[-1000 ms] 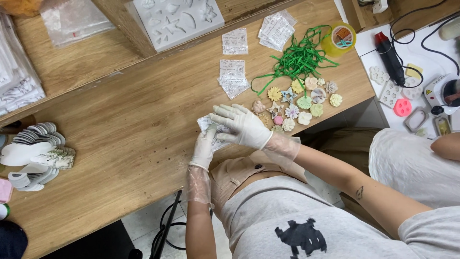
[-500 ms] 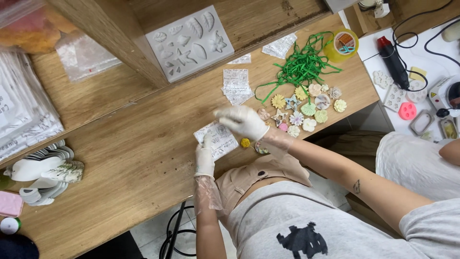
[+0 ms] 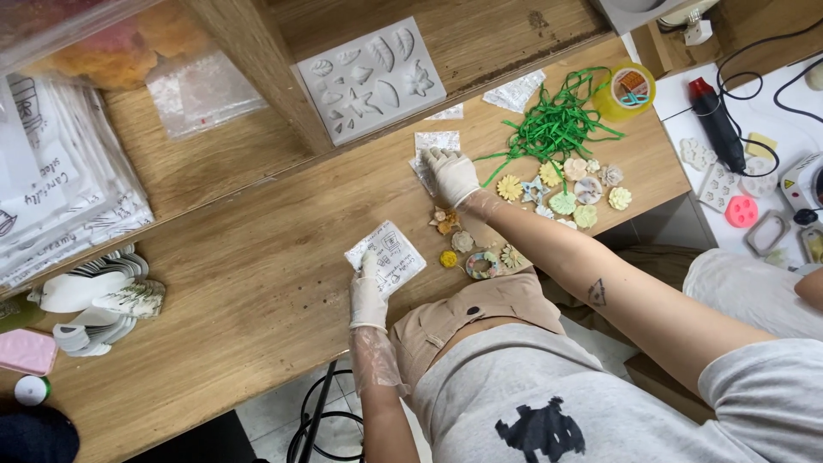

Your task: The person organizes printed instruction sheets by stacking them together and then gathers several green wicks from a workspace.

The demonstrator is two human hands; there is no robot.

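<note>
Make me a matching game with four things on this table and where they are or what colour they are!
Things:
1. left hand
2. right hand
3. paper strips
4. grey mould

Places or colours:
A. green, in a tangled heap
B. leaning against the wooden shelf
C. on the small printed packet near the table edge
D. on the clear packet farther up the table

Pairs: 1-C, 2-D, 3-A, 4-B
</note>
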